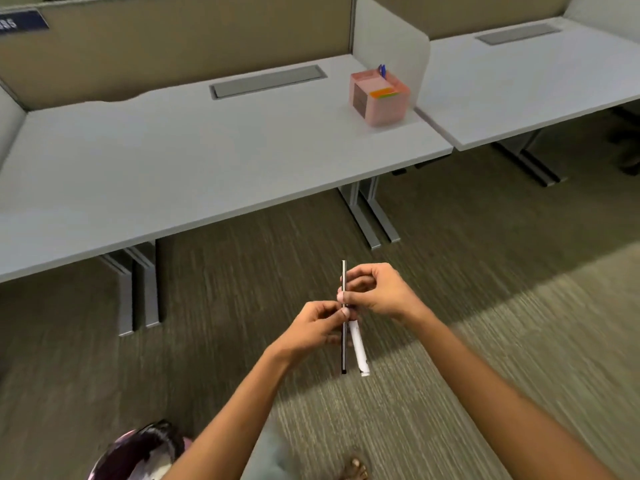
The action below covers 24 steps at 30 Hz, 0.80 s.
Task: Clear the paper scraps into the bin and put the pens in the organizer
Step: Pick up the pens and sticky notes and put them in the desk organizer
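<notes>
Both my hands meet over the carpet in front of the desk. My left hand (317, 323) and my right hand (379, 292) together pinch two pens held upright: a thin dark pen (344, 348) and a thicker white pen (358, 351) hanging below the fingers. A pink organizer (379, 98) stands at the right back corner of the grey desk (173, 157), with a blue pen (382, 71) sticking out and orange and green notes in it. No paper scraps or bin show.
A grey cable hatch (268, 81) lies in the desk's back. A white divider (391, 46) separates a second desk (526, 84) to the right. Metal desk legs (369, 216) stand on striped carpet. My foot (355, 467) shows at the bottom edge.
</notes>
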Each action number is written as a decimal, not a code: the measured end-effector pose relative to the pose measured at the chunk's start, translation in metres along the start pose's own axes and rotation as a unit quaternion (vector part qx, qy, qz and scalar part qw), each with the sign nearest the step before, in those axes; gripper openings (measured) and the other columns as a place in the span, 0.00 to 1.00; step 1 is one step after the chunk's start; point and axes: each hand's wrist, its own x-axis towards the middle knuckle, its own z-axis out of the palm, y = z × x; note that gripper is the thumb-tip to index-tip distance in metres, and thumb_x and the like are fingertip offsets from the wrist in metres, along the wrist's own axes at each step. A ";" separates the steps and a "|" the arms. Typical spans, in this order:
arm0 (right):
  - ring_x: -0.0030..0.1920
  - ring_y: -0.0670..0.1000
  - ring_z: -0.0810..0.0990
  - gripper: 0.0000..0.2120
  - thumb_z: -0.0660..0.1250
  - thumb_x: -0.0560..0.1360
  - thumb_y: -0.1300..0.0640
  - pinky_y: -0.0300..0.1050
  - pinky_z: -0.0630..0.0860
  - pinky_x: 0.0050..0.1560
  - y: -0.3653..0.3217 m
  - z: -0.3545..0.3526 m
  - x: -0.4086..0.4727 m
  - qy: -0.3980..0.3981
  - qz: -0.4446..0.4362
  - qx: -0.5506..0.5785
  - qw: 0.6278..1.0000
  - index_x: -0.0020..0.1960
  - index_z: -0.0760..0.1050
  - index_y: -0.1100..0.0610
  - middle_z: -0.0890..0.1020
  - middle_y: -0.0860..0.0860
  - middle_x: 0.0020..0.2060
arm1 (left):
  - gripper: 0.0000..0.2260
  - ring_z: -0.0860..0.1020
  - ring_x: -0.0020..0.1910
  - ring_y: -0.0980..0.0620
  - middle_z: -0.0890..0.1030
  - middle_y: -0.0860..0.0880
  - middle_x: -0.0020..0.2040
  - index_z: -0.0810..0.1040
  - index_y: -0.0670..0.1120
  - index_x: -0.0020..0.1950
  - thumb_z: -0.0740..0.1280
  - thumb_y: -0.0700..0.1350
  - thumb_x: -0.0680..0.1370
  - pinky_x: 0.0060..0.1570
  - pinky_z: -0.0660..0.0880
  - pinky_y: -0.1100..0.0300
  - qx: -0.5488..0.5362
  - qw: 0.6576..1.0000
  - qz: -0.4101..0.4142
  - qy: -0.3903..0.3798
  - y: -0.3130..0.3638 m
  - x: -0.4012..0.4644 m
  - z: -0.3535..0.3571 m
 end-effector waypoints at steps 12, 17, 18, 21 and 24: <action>0.48 0.55 0.83 0.16 0.68 0.76 0.65 0.47 0.82 0.49 -0.007 -0.039 0.093 -0.027 0.144 0.183 0.972 0.63 0.75 0.63 0.84 0.61 0.50 | 0.12 0.81 0.53 0.39 0.81 0.38 0.51 0.80 0.38 0.54 0.66 0.45 0.78 0.54 0.79 0.50 -0.071 0.992 -0.020 -0.098 0.057 0.110 -0.057; 0.50 0.57 0.86 0.17 0.71 0.73 0.64 0.50 0.82 0.54 -0.040 -0.054 0.169 -0.002 0.121 0.151 0.981 0.62 0.76 0.58 0.86 0.59 0.48 | 0.16 0.79 0.59 0.38 0.80 0.36 0.58 0.77 0.38 0.60 0.65 0.48 0.79 0.58 0.77 0.49 -0.031 0.986 -0.036 -0.161 0.105 0.178 -0.112; 0.50 0.57 0.86 0.18 0.72 0.73 0.63 0.51 0.82 0.54 -0.048 -0.059 0.183 0.005 0.117 0.149 0.982 0.62 0.76 0.57 0.86 0.58 0.47 | 0.16 0.79 0.59 0.37 0.80 0.36 0.59 0.77 0.38 0.60 0.65 0.48 0.79 0.59 0.77 0.48 -0.025 0.985 -0.039 -0.167 0.117 0.190 -0.120; 0.50 0.55 0.86 0.19 0.73 0.72 0.62 0.49 0.82 0.53 -0.069 -0.073 0.220 0.037 0.106 0.159 0.981 0.62 0.76 0.56 0.87 0.57 0.47 | 0.16 0.78 0.60 0.36 0.78 0.34 0.60 0.76 0.37 0.60 0.64 0.48 0.79 0.59 0.76 0.43 0.001 0.985 -0.049 -0.167 0.151 0.220 -0.143; 0.50 0.53 0.86 0.20 0.75 0.70 0.61 0.47 0.82 0.49 -0.086 -0.087 0.247 0.066 0.100 0.186 0.975 0.60 0.77 0.54 0.87 0.56 0.48 | 0.14 0.79 0.58 0.38 0.80 0.36 0.58 0.78 0.39 0.59 0.63 0.47 0.80 0.58 0.77 0.42 0.020 0.985 -0.054 -0.165 0.180 0.244 -0.161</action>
